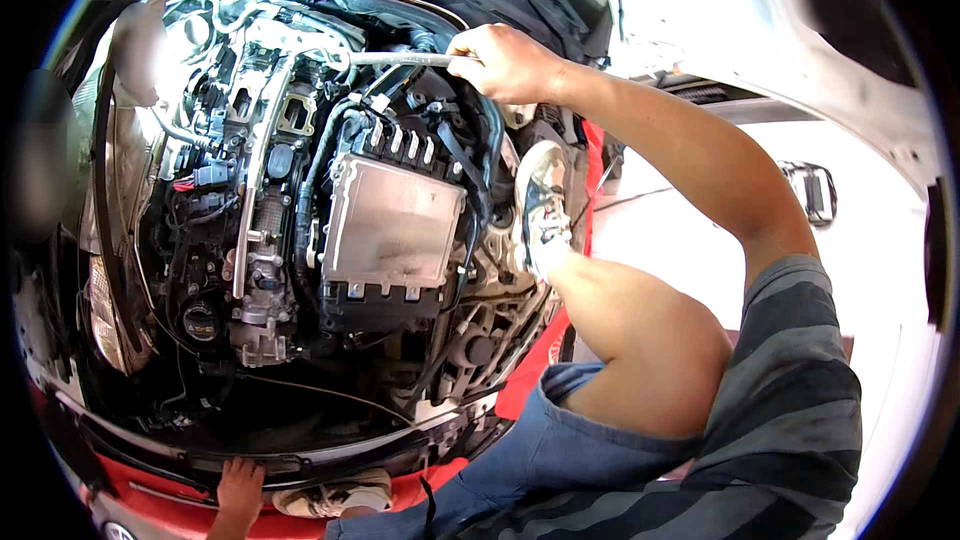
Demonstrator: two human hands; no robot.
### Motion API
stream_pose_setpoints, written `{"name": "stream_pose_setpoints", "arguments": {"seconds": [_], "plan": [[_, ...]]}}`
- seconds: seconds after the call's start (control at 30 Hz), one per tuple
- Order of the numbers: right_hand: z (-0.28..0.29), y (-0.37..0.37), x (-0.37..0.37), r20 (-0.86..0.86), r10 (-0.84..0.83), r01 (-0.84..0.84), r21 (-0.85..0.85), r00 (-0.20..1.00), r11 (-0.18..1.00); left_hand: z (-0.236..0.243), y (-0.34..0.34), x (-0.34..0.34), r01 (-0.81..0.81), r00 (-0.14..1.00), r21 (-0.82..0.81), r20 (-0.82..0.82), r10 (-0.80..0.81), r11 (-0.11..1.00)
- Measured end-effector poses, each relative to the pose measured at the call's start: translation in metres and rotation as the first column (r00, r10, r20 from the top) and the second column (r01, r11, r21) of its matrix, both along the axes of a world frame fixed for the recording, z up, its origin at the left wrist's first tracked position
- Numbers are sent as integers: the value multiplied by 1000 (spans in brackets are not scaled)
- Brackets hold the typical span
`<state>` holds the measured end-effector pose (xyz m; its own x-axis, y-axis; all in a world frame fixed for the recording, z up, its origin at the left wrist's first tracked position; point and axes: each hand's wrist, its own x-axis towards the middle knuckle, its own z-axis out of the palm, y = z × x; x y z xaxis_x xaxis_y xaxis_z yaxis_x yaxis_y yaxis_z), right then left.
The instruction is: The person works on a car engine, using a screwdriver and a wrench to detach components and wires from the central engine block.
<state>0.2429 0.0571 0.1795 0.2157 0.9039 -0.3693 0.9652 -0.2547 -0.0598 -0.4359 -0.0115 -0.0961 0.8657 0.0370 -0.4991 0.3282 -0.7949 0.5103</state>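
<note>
My right hand [508, 62] reaches over the far right side of the bared engine, its fingers closed round the end of a long silver bar [400, 59]. The bar lies level, its other end among pipes and hoses at the engine's far side; what it meets there I cannot make out. My left hand [240, 488] rests on the dark front panel [300, 464] of the car, fingers stretched out flat over its edge. Between the hands lies the engine, with a long silver rail [254, 165] and a flat metal-topped box [392, 225].
One of my shoes [545, 202] stands at the right side of the engine bay, the other [335, 495] at the front edge by my left hand. Red covers [540, 370] line the edges. The white raised hood [700, 0] is at top right. Hoses and cables run round the engine.
</note>
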Motion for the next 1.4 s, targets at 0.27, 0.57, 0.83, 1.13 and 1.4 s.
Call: {"name": "stream_pose_setpoints", "arguments": {"seconds": [0.27, 0.57, 0.83, 1.13, 1.4], "plan": [[10, 60, 70, -460, -24, -42, -132, 888, 990, 29, -63, 51, -819, 264, 545, 79, 961, 180], [-25, 177, 58, -241, 594, -631, -124, 768, 765, -103, -144, 1, -623, -782, 101, -61, 620, -776], [-50, 243, 38, -185, 835, -855, -74, 517, 513, -109, -178, -63, -818, -431, 351, 153, 889, -456], [-87, 292, 18, -219, 855, -880, -192, 470, 435, -103, -142, 27, -571, -716, 621, -57, 696, -537], [-107, 338, 5, -270, 963, -992, -123, 26, -8, -86, -146, 9, -582, -698, 614, -39, 715, -534]]}}
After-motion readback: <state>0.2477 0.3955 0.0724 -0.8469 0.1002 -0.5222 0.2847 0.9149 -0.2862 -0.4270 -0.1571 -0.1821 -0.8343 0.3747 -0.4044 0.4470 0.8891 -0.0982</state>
